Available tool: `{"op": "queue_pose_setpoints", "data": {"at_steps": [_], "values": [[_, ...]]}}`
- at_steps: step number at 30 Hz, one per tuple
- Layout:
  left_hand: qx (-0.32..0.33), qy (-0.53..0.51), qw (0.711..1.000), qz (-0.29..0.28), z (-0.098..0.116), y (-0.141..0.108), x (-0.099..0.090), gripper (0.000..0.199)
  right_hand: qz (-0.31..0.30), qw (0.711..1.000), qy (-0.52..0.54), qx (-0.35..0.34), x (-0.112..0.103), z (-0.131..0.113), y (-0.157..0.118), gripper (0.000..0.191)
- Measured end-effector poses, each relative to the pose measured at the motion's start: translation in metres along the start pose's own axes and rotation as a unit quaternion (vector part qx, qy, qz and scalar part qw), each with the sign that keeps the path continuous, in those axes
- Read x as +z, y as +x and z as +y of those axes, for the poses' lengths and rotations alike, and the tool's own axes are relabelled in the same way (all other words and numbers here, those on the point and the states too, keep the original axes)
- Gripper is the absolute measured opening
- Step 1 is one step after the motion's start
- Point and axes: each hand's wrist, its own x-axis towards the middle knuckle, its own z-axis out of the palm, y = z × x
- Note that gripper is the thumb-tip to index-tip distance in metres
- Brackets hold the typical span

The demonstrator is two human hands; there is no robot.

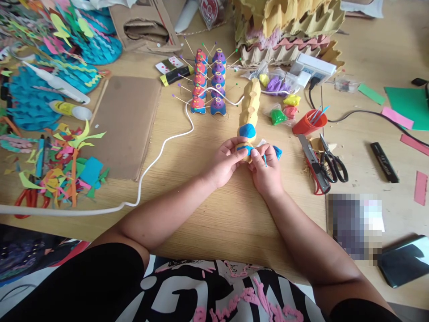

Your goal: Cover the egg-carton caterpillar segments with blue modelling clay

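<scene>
While both your hands work close together over the bench (214,228), a small yellow cup (247,147) with a blue patch sits between them, at the near end of a knobbly yellow carton strip (250,100). You can't tell from here whether cup and strip are joined. Your left hand (229,161) holds the cup with thumb and fingers closed around its left side; your right hand (266,167) pinches its right edge, thumb and fingers drawn narrow. Just beyond your fingers, the strip's nearest dome is covered in blue, and a blue lump (277,152) shows just beside your right hand.

Ahead of you to the left stand a row of red figures (200,80) and a row of purple figures (218,80), side by side, with pins sticking out. Right of the strip lie a green bag (277,117) and an orange cup (310,123), tilted, with thin sticks in it. Nearer you on that side, a cutter (313,163) lies next to black-handled scissors (339,170). Well to your left are paper scraps (60,179) and a flat cardboard piece (124,125).
</scene>
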Motion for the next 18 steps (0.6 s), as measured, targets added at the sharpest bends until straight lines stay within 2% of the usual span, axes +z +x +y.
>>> {"op": "queue_pose_setpoints", "data": {"at_steps": [7,18], "values": [[0.033,0.037,0.999,0.015,-0.0040,0.0005,-0.0017,0.055,-0.005,0.999,0.035,0.021,-0.0022,-0.0013,0.0012,0.070],[0.059,0.085,0.994,-0.026,0.0007,-0.0035,0.0025,0.053,-0.004,1.000,0.012,0.003,-0.0011,-0.0036,-0.0024,0.070]]}}
